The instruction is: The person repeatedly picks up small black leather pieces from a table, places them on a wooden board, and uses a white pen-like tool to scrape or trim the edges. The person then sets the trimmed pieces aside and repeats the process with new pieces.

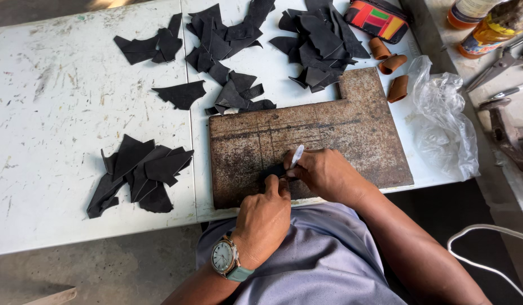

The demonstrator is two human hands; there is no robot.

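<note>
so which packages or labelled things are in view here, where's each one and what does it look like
Bottle: top right corner, orange base, pale label, cut off by the frame.
Second bottle: just right of the first, lying tilted, amber with a yellow and dark label.
Pouch: top edge of the white table, rounded, striped red, orange, green and black.
Plastic bag: right table edge, clear, crumpled, unprinted.
No signs or screens.

Rusty metal plate (pixel 329 130) — matt black scraps (pixel 140 172)

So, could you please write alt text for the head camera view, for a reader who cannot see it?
Seen from above, a person's right hand holds a white pen over a small black piece that the left hand presses on a rusty metal plate. Piles of black scraps lie on the white table.
</note>
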